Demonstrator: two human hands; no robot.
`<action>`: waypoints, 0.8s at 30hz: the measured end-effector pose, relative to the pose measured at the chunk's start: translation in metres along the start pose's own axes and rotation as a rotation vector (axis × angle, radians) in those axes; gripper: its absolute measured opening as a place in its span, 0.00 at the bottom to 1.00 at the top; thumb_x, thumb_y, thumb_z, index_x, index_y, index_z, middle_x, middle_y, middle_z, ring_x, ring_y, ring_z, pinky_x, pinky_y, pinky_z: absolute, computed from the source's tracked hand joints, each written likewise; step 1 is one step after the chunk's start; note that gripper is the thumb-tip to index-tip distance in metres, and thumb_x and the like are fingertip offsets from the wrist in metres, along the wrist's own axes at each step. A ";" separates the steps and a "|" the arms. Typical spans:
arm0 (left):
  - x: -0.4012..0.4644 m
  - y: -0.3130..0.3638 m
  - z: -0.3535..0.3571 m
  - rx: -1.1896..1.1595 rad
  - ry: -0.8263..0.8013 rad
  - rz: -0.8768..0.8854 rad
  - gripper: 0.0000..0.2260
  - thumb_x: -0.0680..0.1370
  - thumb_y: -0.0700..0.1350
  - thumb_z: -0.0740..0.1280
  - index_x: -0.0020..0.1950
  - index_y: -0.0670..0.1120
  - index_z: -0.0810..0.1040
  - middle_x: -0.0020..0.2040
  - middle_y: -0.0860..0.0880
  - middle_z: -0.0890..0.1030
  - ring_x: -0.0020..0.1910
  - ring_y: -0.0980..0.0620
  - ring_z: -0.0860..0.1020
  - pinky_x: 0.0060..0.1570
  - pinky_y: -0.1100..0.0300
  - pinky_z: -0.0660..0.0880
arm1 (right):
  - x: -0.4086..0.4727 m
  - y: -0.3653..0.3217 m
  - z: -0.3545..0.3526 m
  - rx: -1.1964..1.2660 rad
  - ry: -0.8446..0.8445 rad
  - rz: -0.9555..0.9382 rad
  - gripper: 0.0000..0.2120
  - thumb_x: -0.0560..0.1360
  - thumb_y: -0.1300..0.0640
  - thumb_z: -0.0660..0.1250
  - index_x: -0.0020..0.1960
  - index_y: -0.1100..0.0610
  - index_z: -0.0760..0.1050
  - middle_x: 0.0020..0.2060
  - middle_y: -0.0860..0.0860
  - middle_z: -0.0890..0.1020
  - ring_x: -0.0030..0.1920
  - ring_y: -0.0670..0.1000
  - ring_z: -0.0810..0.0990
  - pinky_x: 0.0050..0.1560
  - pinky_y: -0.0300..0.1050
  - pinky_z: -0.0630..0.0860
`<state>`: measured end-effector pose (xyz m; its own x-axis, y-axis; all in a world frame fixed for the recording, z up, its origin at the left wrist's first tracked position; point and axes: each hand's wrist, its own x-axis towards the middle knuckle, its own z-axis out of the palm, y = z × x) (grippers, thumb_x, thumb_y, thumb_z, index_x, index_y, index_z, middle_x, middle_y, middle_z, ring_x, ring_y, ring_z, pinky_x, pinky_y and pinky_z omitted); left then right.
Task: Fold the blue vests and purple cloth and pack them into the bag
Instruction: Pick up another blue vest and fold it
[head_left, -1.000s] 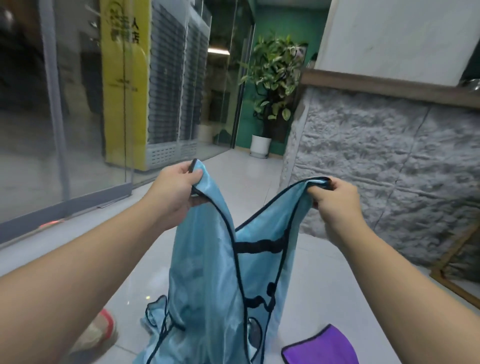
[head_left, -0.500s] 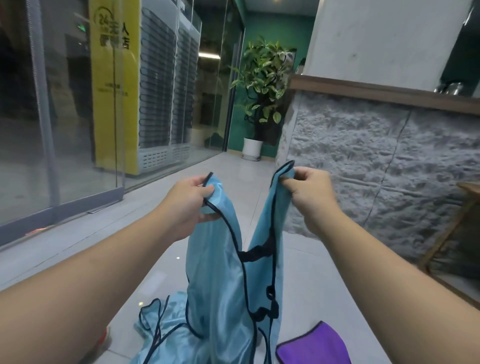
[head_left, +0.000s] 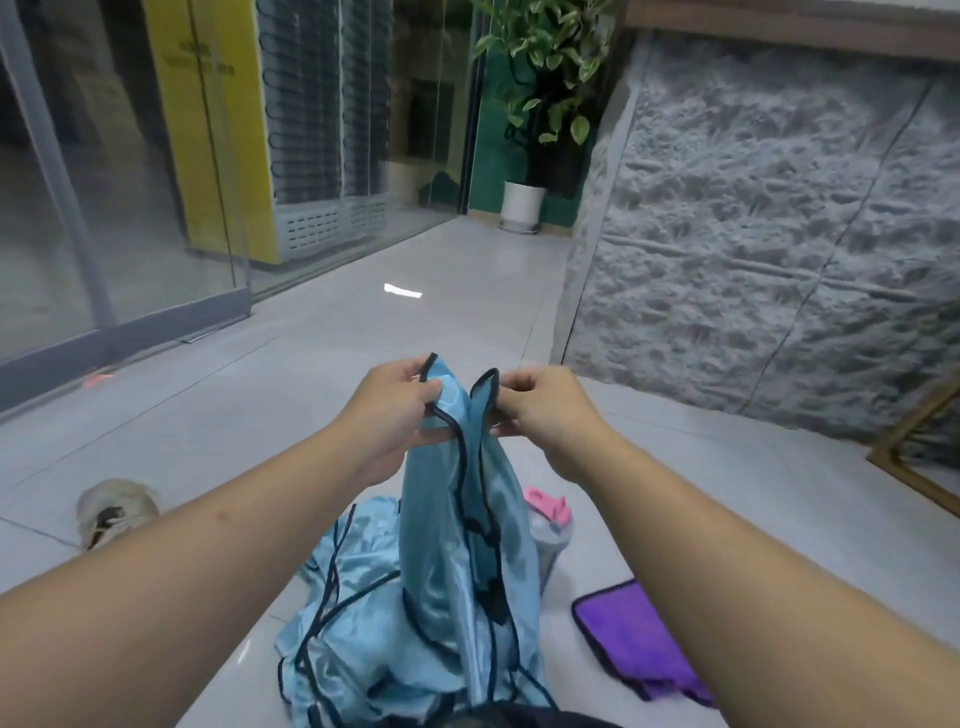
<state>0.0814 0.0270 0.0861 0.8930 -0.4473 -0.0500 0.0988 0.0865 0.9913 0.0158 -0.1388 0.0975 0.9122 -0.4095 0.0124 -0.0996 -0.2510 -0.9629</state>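
Pale glossy floor tiles (head_left: 218, 426) are being bounded by a glass partition (head_left: 130, 208) on the left and a rough grey stone-textured wall (head_left: 753, 234) on the right; a potted plant (head_left: 540, 104) is being seen at the far end in a white pot, and a yellow cabinet (head_left: 218, 130) is being seen behind the glass. A blue vest (head_left: 462, 519) with dark piping is being held up over the floor by its two shoulder straps, which are being brought close together. One strap is being pinched by the left hand (head_left: 384, 415), thumb and curled fingers closed on the cloth; the other strap is being pinched by the right hand (head_left: 545, 415) in the same manner. The hanging body of the vest is being let down onto a heap of further blue vests (head_left: 353, 613) lying crumpled on the tiles. A purple cloth (head_left: 634, 639) is being left flat on the floor to the right of the heap, partly hidden by the right forearm. A pink-topped object (head_left: 545, 512) is being partly hidden behind the held vest. A light shoe (head_left: 114, 512) is being seen on the tiles at left.
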 end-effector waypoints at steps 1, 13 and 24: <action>0.004 -0.011 -0.003 0.008 0.009 -0.015 0.12 0.83 0.34 0.62 0.63 0.41 0.80 0.59 0.36 0.84 0.58 0.37 0.84 0.49 0.44 0.85 | 0.003 0.011 0.004 0.010 -0.020 0.009 0.05 0.80 0.65 0.70 0.50 0.65 0.85 0.41 0.57 0.88 0.38 0.53 0.86 0.44 0.45 0.84; 0.006 -0.129 -0.013 0.234 0.057 -0.192 0.14 0.82 0.39 0.68 0.68 0.47 0.78 0.56 0.41 0.83 0.53 0.46 0.84 0.55 0.49 0.84 | -0.024 0.219 -0.015 -0.648 -0.463 0.687 0.05 0.78 0.68 0.66 0.50 0.68 0.79 0.38 0.61 0.83 0.42 0.61 0.85 0.40 0.52 0.83; -0.018 -0.190 -0.007 0.900 -0.311 -0.190 0.11 0.78 0.50 0.75 0.58 0.56 0.78 0.54 0.55 0.81 0.52 0.57 0.80 0.54 0.59 0.79 | -0.059 0.350 0.006 -1.042 -0.551 0.712 0.27 0.75 0.44 0.71 0.69 0.57 0.78 0.66 0.56 0.82 0.66 0.58 0.81 0.63 0.45 0.76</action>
<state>0.0496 0.0248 -0.1026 0.7281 -0.6102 -0.3125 -0.2592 -0.6670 0.6985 -0.0709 -0.1971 -0.2414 0.5527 -0.3897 -0.7366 -0.6338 -0.7705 -0.0679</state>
